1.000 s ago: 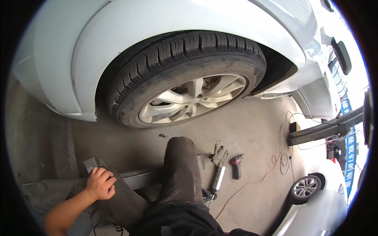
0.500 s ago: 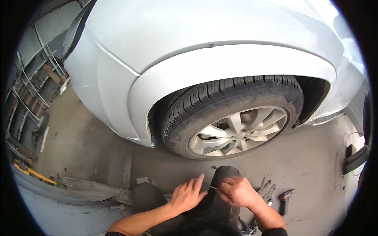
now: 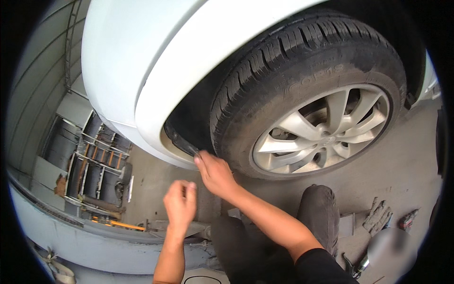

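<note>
A white car's front wheel fills the upper right, with its black tire (image 3: pixel 269 80) and silver rim (image 3: pixel 326 137). My right hand (image 3: pixel 215 175) reaches to the lower front corner of the white wheel arch (image 3: pixel 158 106). Its fingertips are pinched at the end of the black arch liner (image 3: pixel 182 142); whatever they hold is too small to make out. Below and left of it, my left hand (image 3: pixel 179 203) hangs in the air with curled fingers. Anything inside that hand is hidden.
Dark work gloves (image 3: pixel 377 215) and a red-and-black tool (image 3: pixel 407 218) lie on the floor at right, near my knee (image 3: pixel 318 203). A metal rack (image 3: pixel 101 161) stands at far left. A grey lift beam (image 3: pixel 109 246) runs along the lower left.
My hands have parted and moved left from above my knees. The right one has gone up to the arch corner, the left one stays below it. My view has come closer to the wheel.
</note>
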Tool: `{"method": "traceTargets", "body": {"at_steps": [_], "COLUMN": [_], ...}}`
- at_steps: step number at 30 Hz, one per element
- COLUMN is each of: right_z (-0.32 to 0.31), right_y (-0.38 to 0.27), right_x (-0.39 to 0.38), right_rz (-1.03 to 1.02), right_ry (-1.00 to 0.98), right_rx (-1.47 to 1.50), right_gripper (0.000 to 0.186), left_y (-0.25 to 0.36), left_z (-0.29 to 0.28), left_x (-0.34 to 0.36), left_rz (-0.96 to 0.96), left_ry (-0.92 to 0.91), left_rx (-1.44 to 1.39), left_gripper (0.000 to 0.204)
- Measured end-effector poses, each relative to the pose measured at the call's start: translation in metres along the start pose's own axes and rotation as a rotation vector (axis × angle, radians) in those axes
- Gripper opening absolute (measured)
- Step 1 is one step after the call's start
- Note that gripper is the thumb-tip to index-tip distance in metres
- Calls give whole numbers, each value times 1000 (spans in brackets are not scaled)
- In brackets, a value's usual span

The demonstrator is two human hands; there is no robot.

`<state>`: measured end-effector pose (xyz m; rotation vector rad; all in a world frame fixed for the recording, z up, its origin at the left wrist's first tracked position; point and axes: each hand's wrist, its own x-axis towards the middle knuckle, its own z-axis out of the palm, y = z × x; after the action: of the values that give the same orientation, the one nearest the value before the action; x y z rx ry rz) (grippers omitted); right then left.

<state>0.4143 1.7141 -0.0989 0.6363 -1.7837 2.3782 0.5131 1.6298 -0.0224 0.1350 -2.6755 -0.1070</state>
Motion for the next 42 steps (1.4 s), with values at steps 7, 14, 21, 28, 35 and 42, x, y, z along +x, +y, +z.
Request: {"method": "traceTargets", "body": {"at_steps": [7, 14, 21, 28, 35, 42], "right_z": [31, 33, 31, 35, 37, 31], "right_y": [7, 5, 0, 0, 7, 8], "right_x": [37, 40, 42, 59, 72, 83], "right_rz": [-58, -162, -155, -183, -314, -434], "right_ry": [181, 258, 200, 191, 252, 180], "right_rx": [-13, -27, -52, 145, 206, 252], "right_gripper": [41, 38, 41, 44, 41, 40], "left_y": [23, 33, 37, 39, 40, 45], "left_z": [-26, -28, -34, -34, -35, -35], "left_x": [55, 67, 74, 76, 79, 80], "left_rz": [-30, -38, 3, -1, 49, 27], "left_ry": [220, 210, 207, 178, 115, 111], "left_rx": [29, 51, 106, 135, 206, 250], "left_gripper": [20, 18, 15, 18, 22, 25]}}
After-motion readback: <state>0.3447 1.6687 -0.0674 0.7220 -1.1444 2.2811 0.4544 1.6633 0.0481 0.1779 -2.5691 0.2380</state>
